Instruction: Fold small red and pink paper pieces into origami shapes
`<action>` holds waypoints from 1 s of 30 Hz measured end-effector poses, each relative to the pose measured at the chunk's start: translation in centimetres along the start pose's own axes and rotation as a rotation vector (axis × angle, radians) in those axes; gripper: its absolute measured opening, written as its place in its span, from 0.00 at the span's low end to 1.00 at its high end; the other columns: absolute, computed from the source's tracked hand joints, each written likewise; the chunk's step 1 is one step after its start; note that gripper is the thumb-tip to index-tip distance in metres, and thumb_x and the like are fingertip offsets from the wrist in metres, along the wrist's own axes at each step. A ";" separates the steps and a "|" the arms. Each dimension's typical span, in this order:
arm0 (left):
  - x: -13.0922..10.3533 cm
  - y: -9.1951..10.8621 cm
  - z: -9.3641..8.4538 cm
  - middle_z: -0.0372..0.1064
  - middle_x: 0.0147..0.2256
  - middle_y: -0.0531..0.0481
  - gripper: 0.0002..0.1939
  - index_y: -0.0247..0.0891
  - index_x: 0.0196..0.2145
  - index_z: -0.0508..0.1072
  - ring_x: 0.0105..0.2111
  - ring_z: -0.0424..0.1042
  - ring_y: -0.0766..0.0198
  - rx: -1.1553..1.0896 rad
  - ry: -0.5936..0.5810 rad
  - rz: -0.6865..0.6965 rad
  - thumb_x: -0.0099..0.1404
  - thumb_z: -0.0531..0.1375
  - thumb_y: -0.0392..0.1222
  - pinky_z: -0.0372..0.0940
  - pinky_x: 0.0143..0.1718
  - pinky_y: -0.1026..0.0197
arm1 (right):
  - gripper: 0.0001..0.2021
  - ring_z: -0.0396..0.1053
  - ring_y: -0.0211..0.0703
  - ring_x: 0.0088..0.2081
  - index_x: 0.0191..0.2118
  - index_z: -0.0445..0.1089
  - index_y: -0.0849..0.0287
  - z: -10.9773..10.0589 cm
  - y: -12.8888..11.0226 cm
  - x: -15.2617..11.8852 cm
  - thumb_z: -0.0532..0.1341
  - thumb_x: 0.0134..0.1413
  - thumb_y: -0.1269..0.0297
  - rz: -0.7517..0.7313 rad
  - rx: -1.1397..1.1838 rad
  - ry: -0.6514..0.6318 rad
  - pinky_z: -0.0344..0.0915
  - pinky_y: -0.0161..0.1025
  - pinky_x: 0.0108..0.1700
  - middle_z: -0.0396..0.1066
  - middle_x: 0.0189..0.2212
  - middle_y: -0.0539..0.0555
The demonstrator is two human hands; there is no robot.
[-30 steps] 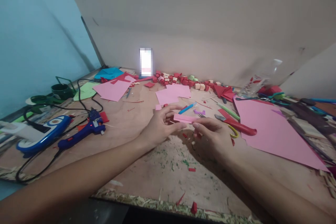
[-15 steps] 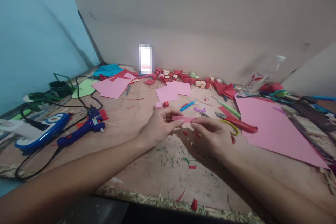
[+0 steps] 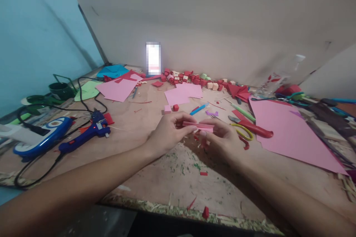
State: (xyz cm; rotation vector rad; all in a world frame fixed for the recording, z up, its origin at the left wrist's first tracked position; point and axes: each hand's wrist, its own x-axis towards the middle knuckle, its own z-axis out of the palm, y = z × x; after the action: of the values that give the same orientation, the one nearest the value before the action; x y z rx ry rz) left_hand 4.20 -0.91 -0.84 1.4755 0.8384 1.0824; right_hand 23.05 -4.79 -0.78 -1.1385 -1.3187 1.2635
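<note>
Between my two hands is a narrow pink paper strip (image 3: 205,127) with a crease along its length. My left hand (image 3: 174,129) pinches its left end between thumb and fingers. Closed on the right end is my right hand (image 3: 219,133), its thumb below and fingers behind the paper. A small pink paper cube (image 3: 167,109) and a red one (image 3: 175,107) sit just beyond my left hand. Beside my right hand lie scissors with yellow and red handles (image 3: 244,132). A blue pen (image 3: 199,109) and a small purple piece (image 3: 212,113) rest beyond the strip.
At the left lie a blue glue gun (image 3: 86,133) with its cable and a blue-white power strip (image 3: 46,137). Pink sheets (image 3: 289,133) cover the right side. Several small red and cream cubes (image 3: 194,78) line the back, near a lit phone (image 3: 153,58) and a clear bottle (image 3: 278,77).
The strip has been tilted and spread, so its crease and more of its right part show. My right fingers have shifted slightly along it. The view has moved a little.
</note>
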 end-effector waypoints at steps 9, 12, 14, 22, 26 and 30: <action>-0.2 0.2 -0.2 0.79 0.37 0.47 0.07 0.33 0.39 0.81 0.35 0.76 0.65 0.058 -0.141 0.014 0.65 0.66 0.38 0.70 0.38 0.65 | 0.10 0.72 0.37 0.23 0.35 0.81 0.60 0.0 0.2 -0.1 0.71 0.56 0.57 0.022 -0.048 0.051 0.67 0.34 0.28 0.79 0.27 0.53; -0.1 0.0 -0.4 0.75 0.29 0.50 0.10 0.33 0.36 0.81 0.27 0.72 0.69 0.049 -0.208 -0.089 0.68 0.63 0.42 0.66 0.28 0.68 | 0.10 0.72 0.37 0.23 0.35 0.82 0.60 -0.2 0.4 -0.1 0.71 0.56 0.58 0.018 -0.021 0.041 0.67 0.34 0.28 0.80 0.28 0.53; -0.1 0.0 -0.6 0.71 0.24 0.52 0.12 0.33 0.33 0.80 0.22 0.68 0.70 0.042 -0.218 -0.158 0.69 0.63 0.44 0.63 0.22 0.69 | 0.09 0.73 0.36 0.24 0.37 0.82 0.59 -0.3 0.4 -0.1 0.71 0.57 0.58 0.017 -0.024 0.037 0.68 0.33 0.28 0.80 0.28 0.53; 0.1 0.7 -0.5 0.73 0.22 0.49 0.15 0.32 0.26 0.77 0.18 0.71 0.68 0.098 -0.184 -0.270 0.68 0.62 0.42 0.66 0.18 0.68 | 0.10 0.74 0.37 0.22 0.35 0.82 0.62 -0.4 -0.7 0.1 0.72 0.55 0.59 0.069 -0.006 -0.001 0.71 0.34 0.29 0.82 0.29 0.55; 0.2 0.1 -0.7 0.73 0.21 0.47 0.16 0.31 0.24 0.76 0.18 0.71 0.68 0.100 -0.198 -0.259 0.68 0.62 0.43 0.66 0.18 0.68 | 0.11 0.76 0.37 0.24 0.35 0.82 0.62 -0.9 -0.3 0.4 0.72 0.55 0.58 0.107 0.034 -0.042 0.71 0.33 0.31 0.81 0.28 0.55; 0.3 -0.5 -0.8 0.73 0.21 0.47 0.16 0.31 0.25 0.76 0.18 0.70 0.69 0.072 -0.206 -0.267 0.67 0.62 0.42 0.66 0.19 0.68 | 0.11 0.77 0.38 0.27 0.40 0.82 0.60 -1.3 0.6 0.6 0.73 0.55 0.58 0.135 0.073 -0.097 0.71 0.32 0.30 0.82 0.31 0.54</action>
State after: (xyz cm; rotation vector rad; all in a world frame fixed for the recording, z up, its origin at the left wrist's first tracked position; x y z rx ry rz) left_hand 3.53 -0.29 -1.31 1.4576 0.9048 0.6965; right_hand 24.23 -4.03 -1.31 -1.1422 -1.2729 1.4699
